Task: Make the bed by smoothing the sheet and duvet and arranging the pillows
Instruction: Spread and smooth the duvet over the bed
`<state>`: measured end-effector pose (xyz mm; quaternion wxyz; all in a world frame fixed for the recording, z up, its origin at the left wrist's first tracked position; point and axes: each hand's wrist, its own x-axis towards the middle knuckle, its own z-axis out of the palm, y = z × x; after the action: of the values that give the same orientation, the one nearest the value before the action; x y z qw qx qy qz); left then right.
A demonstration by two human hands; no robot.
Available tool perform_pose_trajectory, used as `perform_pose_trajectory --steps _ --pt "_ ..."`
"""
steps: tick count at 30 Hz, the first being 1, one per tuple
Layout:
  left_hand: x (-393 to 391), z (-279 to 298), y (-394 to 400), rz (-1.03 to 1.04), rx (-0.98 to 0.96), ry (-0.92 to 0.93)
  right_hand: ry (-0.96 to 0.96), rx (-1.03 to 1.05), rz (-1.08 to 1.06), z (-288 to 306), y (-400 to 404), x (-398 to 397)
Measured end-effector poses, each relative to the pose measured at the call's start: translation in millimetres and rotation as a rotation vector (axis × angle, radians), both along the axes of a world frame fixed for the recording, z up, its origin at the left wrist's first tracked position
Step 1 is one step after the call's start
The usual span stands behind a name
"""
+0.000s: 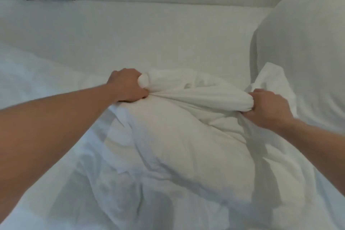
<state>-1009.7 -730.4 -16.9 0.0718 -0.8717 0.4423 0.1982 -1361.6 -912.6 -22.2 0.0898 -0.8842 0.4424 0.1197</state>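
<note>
Now both hands, the left hand point(128, 85) and the right hand point(268, 107), grip bunched cloth at the far edge of the pillow point(177, 136), whose long axis runs between them, on the rumpled duvet point(104, 192).

White duvet point(177, 136), thick and heavily creased, bunched in a mound on the near side of the bed. Its far edge is gathered into a tight roll, gripped at both ends by the hands: left hand point(127, 86) on the left end, right hand point(268, 106) on the right end. White sheet point(130, 33) lies flat and mostly smooth beyond the duvet. White pillow point(302, 52), plump, sits to the right of the duvet, just beside its right end.
</note>
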Motion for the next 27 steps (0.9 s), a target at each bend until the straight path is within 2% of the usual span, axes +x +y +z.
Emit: perform_pose_trajectory --steps 4,7,9,12,15,18,22,25,27 --pt "22 49 -54 0.101 -0.223 -0.092 -0.145 -0.14 -0.112 38 -49 31" --pt "30 49 -76 0.148 -0.187 -0.085 -0.152 -0.038 -0.224 43 -72 59" --pt "17 36 -73 0.104 -0.189 -0.093 -0.136 -0.064 -0.196 35 -68 63" --pt "-19 4 -35 0.045 -0.257 -0.082 -0.176 -0.074 -0.16 8 -35 38" --pt "-73 -24 32 -0.026 -0.349 0.015 -0.302 0.021 -0.215 -20 21 -17" --pt "-122 -51 106 -0.055 -0.251 0.075 -0.351 0.042 -0.24 -44 81 -83" --pt "-150 -80 171 -0.043 0.153 0.134 -0.315 0.06 -0.62 -64 135 -149" --pt "-160 -100 174 -0.047 0.196 0.12 -0.476 0.105 -1.03 -71 127 -159" --pt "-178 -115 160 -0.155 0.141 0.078 -0.515 0.179 -1.1 -81 112 -159"
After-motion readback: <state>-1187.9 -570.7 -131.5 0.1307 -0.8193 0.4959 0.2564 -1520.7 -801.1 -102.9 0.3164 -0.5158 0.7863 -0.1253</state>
